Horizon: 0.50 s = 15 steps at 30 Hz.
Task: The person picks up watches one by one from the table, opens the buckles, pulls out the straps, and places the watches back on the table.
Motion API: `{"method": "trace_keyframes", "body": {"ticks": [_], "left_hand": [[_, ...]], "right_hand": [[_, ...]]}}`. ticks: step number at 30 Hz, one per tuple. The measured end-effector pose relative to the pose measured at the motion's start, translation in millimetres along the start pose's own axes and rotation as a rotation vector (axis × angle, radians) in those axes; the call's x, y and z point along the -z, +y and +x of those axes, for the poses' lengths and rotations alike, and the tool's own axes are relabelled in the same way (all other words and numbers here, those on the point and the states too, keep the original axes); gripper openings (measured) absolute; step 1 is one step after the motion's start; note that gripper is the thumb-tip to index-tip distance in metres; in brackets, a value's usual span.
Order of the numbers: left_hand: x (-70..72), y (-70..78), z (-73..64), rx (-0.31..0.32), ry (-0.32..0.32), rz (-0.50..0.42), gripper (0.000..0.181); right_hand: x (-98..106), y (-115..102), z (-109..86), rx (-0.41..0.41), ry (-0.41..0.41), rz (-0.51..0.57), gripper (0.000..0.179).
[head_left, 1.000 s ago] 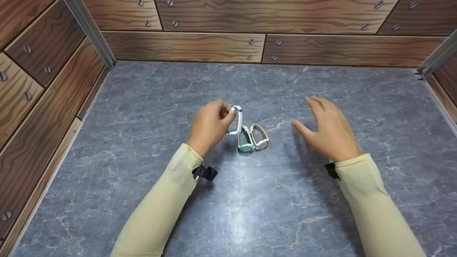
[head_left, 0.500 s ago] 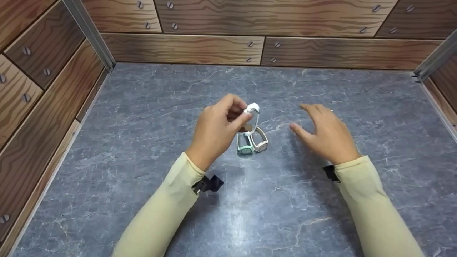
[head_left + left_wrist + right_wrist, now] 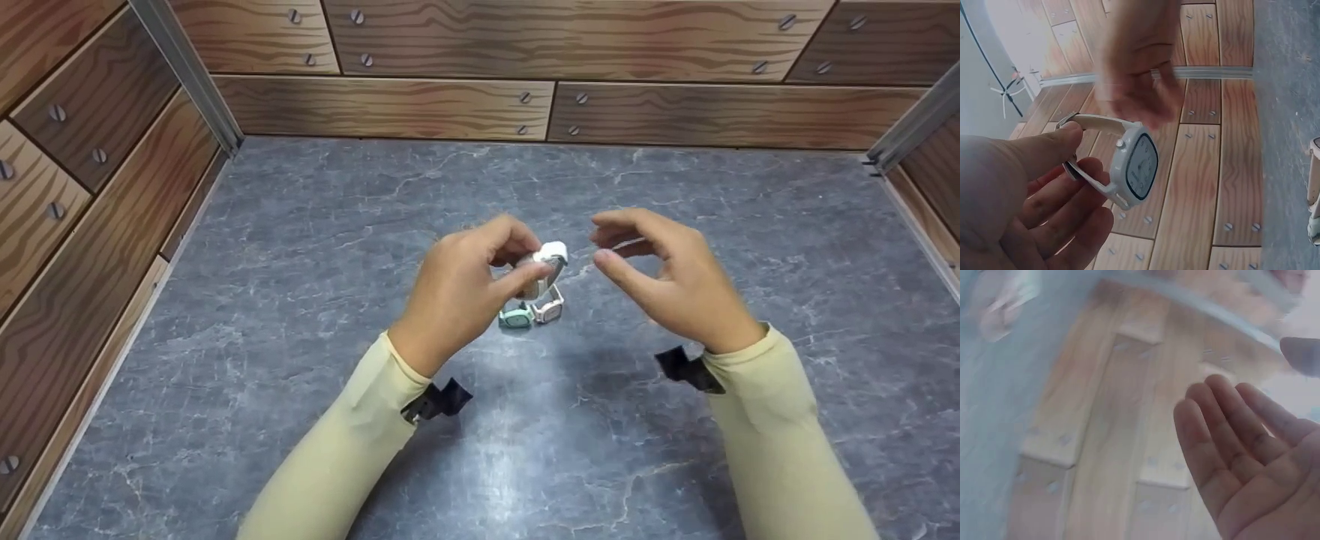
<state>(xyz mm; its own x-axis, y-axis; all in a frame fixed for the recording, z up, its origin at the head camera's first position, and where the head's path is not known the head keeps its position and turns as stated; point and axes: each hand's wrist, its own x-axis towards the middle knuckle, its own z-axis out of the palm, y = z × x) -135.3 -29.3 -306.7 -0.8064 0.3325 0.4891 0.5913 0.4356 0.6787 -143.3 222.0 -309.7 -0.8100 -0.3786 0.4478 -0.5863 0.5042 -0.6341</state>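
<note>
My left hand pinches a white wristwatch by the strap near its buckle, between thumb and fingers. The watch is held above the table, its square face turned away from that hand in the left wrist view. Just to the right, my right hand hovers with relaxed fingers, holding nothing and apart from the watch. Under the held watch, a mint green watch and a pale pinkish watch rest side by side on the table. Their straps are partly hidden by the left hand and the white watch.
The grey marbled table has wood-patterned panels along its back and sides. Metal corner posts stand at the back left and back right. Dark straps with small black mounts sit at both wrists.
The left hand has lifted the white watch and carried it rightward and nearer, over the other two watches. The right hand has moved left towards it, its fingers now more bent.
</note>
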Motion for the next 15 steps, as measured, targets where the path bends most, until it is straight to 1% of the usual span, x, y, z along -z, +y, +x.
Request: {"method": "trace_keyframes", "body": {"ticks": [2, 5, 7, 10, 12, 15], "left_hand": [[-0.5, 0.6, -0.8, -0.036, -0.001, 0.027, 0.018], [-2.2, 1.8, -3.0, -0.101, -0.007, 0.073, 0.018], [-3.4, 3.3, -5.2, -0.152, -0.02, 0.109, 0.019], [-5.0, 6.2, -7.8, -0.213, -0.055, 0.144, 0.02], [-5.7, 7.9, -8.3, -0.231, -0.081, 0.153, 0.021], [-5.9, 9.3, -7.6, -0.222, -0.106, 0.178, 0.026]], "right_hand": [[-2, -14, 2.2, 0.056, -0.004, 0.036, 0.036], [-6, -30, 1.4, 0.122, -0.034, 0.011, 0.035], [-8, -37, -0.8, 0.149, -0.054, -0.01, 0.032], [-8, -42, -4.3, 0.161, -0.068, -0.03, 0.024], [-7, -42, -5.7, 0.16, -0.071, -0.027, 0.023], [-5, -40, -5.5, 0.153, -0.086, -0.042, 0.02]]}}
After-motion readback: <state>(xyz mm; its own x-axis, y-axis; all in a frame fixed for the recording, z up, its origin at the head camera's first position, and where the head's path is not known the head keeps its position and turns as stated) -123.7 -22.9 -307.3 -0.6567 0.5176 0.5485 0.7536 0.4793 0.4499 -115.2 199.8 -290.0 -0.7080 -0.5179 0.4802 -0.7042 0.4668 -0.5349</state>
